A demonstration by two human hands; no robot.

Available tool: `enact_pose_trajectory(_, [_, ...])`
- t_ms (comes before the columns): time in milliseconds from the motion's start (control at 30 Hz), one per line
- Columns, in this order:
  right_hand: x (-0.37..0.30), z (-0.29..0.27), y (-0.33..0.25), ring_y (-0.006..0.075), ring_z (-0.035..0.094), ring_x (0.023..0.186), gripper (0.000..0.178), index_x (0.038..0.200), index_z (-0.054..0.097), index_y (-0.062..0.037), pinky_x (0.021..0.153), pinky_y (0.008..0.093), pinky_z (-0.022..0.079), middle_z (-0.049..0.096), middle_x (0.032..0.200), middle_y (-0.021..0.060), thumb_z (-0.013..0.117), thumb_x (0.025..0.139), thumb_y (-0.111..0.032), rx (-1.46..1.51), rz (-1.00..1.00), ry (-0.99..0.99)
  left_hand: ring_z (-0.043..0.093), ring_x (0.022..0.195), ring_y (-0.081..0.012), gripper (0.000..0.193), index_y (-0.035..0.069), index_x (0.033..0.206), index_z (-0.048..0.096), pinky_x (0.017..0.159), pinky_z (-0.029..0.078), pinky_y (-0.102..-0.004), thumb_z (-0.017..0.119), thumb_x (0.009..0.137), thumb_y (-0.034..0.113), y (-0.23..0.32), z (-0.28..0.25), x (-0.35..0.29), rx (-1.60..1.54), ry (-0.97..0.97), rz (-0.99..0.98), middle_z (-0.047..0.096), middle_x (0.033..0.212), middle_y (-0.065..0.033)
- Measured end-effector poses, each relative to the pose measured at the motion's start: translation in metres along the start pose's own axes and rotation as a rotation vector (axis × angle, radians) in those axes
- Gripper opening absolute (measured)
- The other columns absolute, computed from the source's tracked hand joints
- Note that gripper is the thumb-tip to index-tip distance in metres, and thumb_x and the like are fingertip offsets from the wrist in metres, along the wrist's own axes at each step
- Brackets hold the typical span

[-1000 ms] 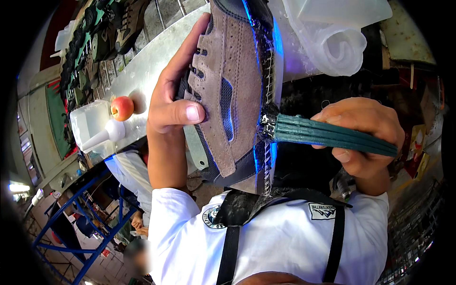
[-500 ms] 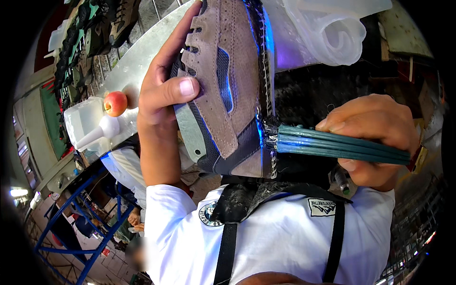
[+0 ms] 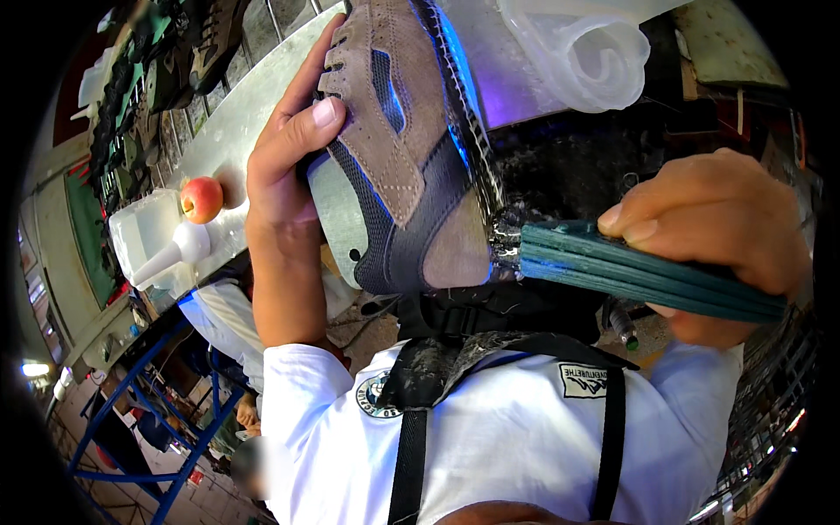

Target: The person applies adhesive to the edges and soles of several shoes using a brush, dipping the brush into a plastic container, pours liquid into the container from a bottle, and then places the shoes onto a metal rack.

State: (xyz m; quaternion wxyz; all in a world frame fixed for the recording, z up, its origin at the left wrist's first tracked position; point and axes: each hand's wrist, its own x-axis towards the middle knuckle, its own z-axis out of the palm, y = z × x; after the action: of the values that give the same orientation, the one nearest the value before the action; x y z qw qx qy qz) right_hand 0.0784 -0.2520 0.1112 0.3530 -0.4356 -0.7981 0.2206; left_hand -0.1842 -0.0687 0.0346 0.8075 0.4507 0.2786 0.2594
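Left hand (image 3: 284,166) still clamped round grey suede shoe (image 3: 402,157), now tilted further, right hand (image 3: 713,232) gripping green brush (image 3: 630,271) at sole edge, brush shifted lower, apple (image 3: 201,199) on table (image 3: 236,122).

The left hand (image 3: 284,166) is up high, its bare arm reaching straight up from a white sleeve. Its thumb is pressed flat across the front and its fingers wrap behind. The right hand (image 3: 713,232) is curled tight, with fingers on top and thumb under.

grey workbench (image 3: 236,122) above blue metal frame (image 3: 188,411).
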Motion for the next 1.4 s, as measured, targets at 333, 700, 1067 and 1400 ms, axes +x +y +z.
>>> enact_pose_trajectory(333, [0.029, -0.063, 0.0, 0.0317, 0.073, 0.09, 0.027, 0.117, 0.064, -0.0019, 0.081, 0.039, 0.059, 0.07, 0.102, 0.021, 0.068, 0.095, -0.017, -0.143, -0.045, -0.347, 0.055, 0.132, -0.0322, 0.066, -0.001, 0.154, 0.039, 0.116, 0.04, -0.0431, 0.06, 0.095, 0.023, -0.007, 0.008, -0.001, -0.374, 0.152, -0.106, 0.052, 0.148, -0.0193])
enact_pose_trajectory(700, [0.067, -0.084, 0.054, 0.032, 0.073, 0.092, 0.027, 0.115, 0.066, -0.0003, 0.083, 0.0386, 0.059, 0.07, 0.104, 0.0224, 0.07, 0.093, -0.015, 0.187, -0.166, -0.409, 0.065, 0.118, -0.0359, 0.049, -0.004, 0.136, 0.054, 0.106, 0.051, -0.0499, 0.055, 0.104, 0.034, -0.014, 0.006, -0.011, -0.862, -0.148, -0.191, 0.063, 0.132, -0.0244])
enact_pose_trajectory(1067, [0.111, -0.071, 0.076, 0.0324, 0.073, 0.093, 0.026, 0.113, 0.067, 0.0013, 0.084, 0.0382, 0.058, 0.07, 0.106, 0.0238, 0.072, 0.091, -0.012, 0.35, -0.273, -0.44, 0.068, 0.113, -0.0322, 0.046, 0.008, 0.135, 0.058, 0.099, 0.055, -0.0507, 0.051, 0.105, 0.042, -0.021, 0.019, -0.038, -0.869, 0.023, -0.294, 0.067, 0.128, -0.0154])
enact_pose_trajectory(1400, [0.12, -0.06, 0.077, 0.0327, 0.073, 0.095, 0.026, 0.112, 0.069, 0.0028, 0.086, 0.0378, 0.058, 0.07, 0.107, 0.0251, 0.073, 0.09, -0.01, 0.379, -0.313, -0.435, 0.07, 0.101, -0.0372, 0.052, 0.01, 0.134, 0.059, 0.073, 0.064, -0.0489, 0.048, 0.102, 0.048, -0.017, 0.039, -0.054, -0.92, 0.26, -0.47, 0.068, 0.122, -0.0179])
